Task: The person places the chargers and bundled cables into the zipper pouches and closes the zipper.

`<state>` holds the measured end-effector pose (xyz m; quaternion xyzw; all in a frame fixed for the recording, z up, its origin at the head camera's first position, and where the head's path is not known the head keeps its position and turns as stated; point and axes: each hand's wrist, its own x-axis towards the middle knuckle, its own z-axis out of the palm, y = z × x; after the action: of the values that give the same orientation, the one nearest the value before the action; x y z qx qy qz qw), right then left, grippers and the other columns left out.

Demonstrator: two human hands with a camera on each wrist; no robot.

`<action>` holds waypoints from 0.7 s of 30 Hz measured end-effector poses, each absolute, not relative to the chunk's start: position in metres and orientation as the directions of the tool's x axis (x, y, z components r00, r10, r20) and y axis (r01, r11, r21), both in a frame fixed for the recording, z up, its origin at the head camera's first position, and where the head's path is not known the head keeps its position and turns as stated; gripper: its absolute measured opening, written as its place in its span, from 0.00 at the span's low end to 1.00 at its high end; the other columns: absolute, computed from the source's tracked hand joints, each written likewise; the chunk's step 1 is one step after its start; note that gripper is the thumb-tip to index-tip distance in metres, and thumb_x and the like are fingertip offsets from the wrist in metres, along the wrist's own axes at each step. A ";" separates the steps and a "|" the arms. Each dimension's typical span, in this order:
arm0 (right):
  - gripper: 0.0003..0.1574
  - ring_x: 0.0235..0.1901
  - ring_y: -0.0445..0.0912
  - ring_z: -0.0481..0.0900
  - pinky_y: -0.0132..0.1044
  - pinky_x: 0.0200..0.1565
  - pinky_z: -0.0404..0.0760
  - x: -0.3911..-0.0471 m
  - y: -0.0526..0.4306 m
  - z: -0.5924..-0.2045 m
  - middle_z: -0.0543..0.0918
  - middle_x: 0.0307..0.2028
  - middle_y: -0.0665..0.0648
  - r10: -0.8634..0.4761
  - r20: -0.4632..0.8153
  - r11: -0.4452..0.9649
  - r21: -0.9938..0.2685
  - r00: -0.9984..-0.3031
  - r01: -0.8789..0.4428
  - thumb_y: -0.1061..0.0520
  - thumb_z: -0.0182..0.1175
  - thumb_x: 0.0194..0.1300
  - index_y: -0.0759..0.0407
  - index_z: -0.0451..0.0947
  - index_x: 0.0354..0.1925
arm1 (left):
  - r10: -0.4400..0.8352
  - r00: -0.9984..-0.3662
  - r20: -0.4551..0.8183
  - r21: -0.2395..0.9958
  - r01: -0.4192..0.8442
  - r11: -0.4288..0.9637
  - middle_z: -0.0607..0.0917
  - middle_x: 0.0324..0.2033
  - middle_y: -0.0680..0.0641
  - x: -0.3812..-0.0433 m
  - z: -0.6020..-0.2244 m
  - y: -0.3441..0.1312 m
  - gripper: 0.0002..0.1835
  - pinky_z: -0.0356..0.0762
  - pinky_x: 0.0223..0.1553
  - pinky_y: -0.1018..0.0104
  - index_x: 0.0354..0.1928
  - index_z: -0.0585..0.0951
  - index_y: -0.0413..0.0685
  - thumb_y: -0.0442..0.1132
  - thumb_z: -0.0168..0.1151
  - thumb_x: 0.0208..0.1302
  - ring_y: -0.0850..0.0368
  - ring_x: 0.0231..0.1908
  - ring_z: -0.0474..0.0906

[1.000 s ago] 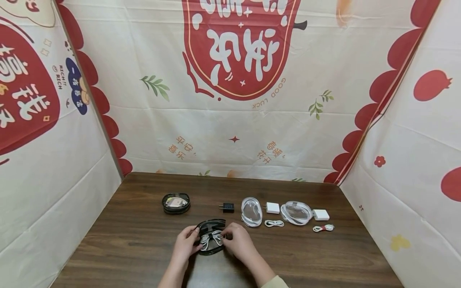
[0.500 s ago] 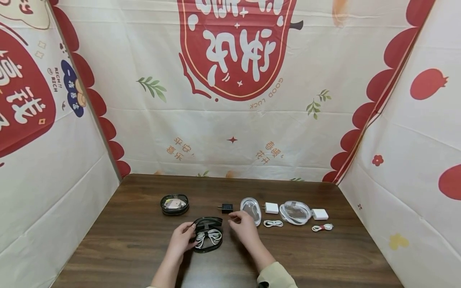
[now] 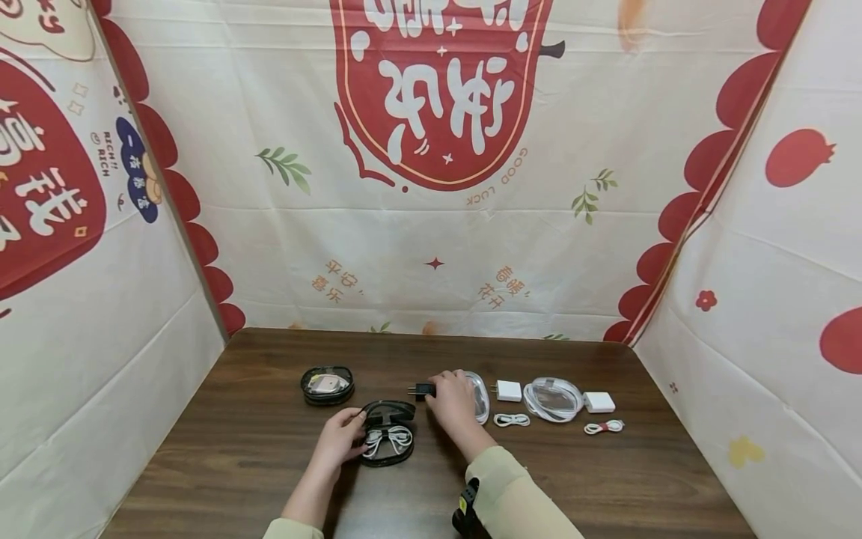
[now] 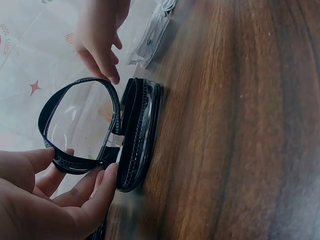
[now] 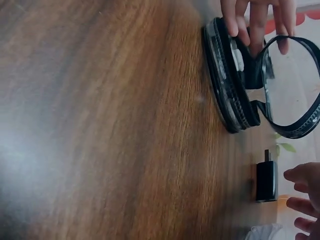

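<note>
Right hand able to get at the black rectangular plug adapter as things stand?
Likely yes: the right hand is beside the black rectangular plug adapter with nothing visible between, and the open black-trimmed clear pouch sits aside.

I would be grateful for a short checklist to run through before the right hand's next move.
1. Black case open: ok, its lid is raised.
2. Left hand holding the lid: ok, pinched at its edge.
3. White cable bundled inside the case: ok.
4. Black charger gripped by the right hand: not ok, a gap shows in the right wrist view.
5. Enough room for the charger in the case: cannot tell.
</note>
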<state>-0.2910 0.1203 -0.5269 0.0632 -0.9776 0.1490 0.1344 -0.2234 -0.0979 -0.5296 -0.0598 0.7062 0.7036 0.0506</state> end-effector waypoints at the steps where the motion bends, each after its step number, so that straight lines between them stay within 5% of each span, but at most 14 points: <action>1: 0.19 0.47 0.53 0.73 0.50 0.49 0.70 -0.292 0.120 -0.528 0.83 0.44 0.54 -0.087 0.268 0.957 -0.244 -0.960 -0.155 0.50 0.72 0.57 0.53 0.85 0.47 | -0.011 -0.988 -0.153 0.988 -0.153 0.002 0.77 0.43 0.35 -0.224 -0.529 -0.098 0.16 0.83 0.33 0.58 0.52 0.74 0.28 0.37 0.51 0.74 0.48 0.37 0.76; 6: 0.19 0.47 0.53 0.72 0.50 0.45 0.68 -0.296 0.118 -0.535 0.85 0.42 0.52 -0.101 0.247 0.977 -0.156 -0.964 -0.142 0.49 0.72 0.56 0.52 0.86 0.46 | -0.011 -0.988 -0.151 0.989 -0.151 0.000 0.77 0.42 0.36 -0.225 -0.530 -0.098 0.16 0.83 0.32 0.58 0.52 0.73 0.27 0.37 0.52 0.73 0.49 0.35 0.76; 21: 0.12 0.42 0.52 0.72 0.49 0.42 0.65 -0.298 0.117 -0.541 0.85 0.32 0.52 -0.118 0.336 0.968 -0.170 -0.934 -0.184 0.52 0.76 0.49 0.53 0.86 0.33 | -0.010 -0.984 -0.180 0.983 -0.179 -0.034 0.80 0.37 0.39 -0.229 -0.532 -0.100 0.16 0.83 0.33 0.59 0.53 0.72 0.28 0.37 0.51 0.74 0.52 0.33 0.76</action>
<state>-0.2981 0.1170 -0.5409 0.0772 -0.9784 0.0999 0.1639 -0.2290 -0.0997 -0.5319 -0.0685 0.6924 0.7158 0.0589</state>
